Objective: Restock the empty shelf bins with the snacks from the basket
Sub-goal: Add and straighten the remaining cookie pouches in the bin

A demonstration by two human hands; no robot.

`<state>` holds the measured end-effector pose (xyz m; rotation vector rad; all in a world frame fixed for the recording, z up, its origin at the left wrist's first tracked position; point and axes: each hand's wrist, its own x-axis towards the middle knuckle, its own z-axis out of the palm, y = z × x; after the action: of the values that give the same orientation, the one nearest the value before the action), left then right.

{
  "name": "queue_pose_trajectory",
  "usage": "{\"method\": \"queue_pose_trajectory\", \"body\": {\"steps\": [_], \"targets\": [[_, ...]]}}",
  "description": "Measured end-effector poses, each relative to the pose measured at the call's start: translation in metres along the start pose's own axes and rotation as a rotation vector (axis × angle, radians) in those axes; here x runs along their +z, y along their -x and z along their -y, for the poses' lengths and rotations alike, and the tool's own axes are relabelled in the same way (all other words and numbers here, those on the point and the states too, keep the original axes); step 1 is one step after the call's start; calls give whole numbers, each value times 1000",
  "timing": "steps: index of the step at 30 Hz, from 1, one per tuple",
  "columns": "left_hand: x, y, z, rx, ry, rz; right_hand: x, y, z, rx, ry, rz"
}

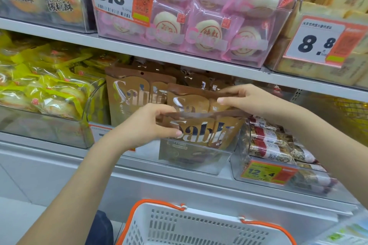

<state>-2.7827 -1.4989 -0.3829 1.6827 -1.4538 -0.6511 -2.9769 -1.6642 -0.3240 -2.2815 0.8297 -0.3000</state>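
Just right of the frame's centre, both hands were at the clear shelf bin (199,165). The left hand (145,125) pinched the top left corner of the front brown pouch (201,135) between thumb and fingers. The right hand (247,99) had thumb and fingers closed on the top edge of a second brown pouch (191,101) just behind it. Both pouches stood upright, printed faces toward me and lettering level, their long axis near vertical and the sealed top edges running left to right. The front one looked to be partly down in the bin, its lower half showing through the clear wall.

As I judged it, the slack foil could buckle if pushed down from the corners, leaving the pouch to jam on the bin's front lip or sit crooked. With each hand on a different pouch, the rear one might tip forward once let go. The nut bars (274,145) lay just to the right and could be knocked. The white basket (199,228), at the bottom of the frame, showed no contents from here.
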Motion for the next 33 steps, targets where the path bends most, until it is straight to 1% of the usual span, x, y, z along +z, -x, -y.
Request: {"method": "queue_pose_trajectory", "body": {"steps": [2, 4, 6, 8, 11, 14, 16, 20, 22, 24, 26, 28, 32, 33], "targets": [[1, -1, 1, 19, 7, -19, -2, -6, 4, 26, 88, 0], [1, -2, 2, 30, 43, -65, -5, -15, 6, 78, 164, -41], [1, -3, 3, 25, 74, -103, -8, -26, 6, 155, 192, -53], [0, -4, 7, 27, 31, -129, -7, -36, 6, 214, 191, -47], [-2, -6, 9, 21, 10, -155, -5, -49, 1, 233, 114, -41], [-2, -6, 8, 42, -3, -171, -7, -55, -9, 234, -120, -59], [-3, -5, 7, 53, -3, -195, -8, -62, -15, 256, -209, -101], [-7, -4, 10, 37, 81, -245, -5, -77, -27, 264, -203, -290], [-8, -5, 13, 41, 92, -253, -6, -82, -39, 240, -206, -336], [-7, -4, 12, 36, 97, -222, -7, -84, -47, 189, -197, -325], [-6, -4, 11, 22, 137, -203, -5, -79, -42, 150, -157, -278], [-6, -5, 12, 6, 147, -208, -3, -77, -37, 130, -62, -241], [-3, -8, 14, -49, 12, -205, 3, -68, -30, 111, 151, -327], [-2, -9, 15, -72, -29, -204, 6, -60, -27, 93, 169, -343]]}}
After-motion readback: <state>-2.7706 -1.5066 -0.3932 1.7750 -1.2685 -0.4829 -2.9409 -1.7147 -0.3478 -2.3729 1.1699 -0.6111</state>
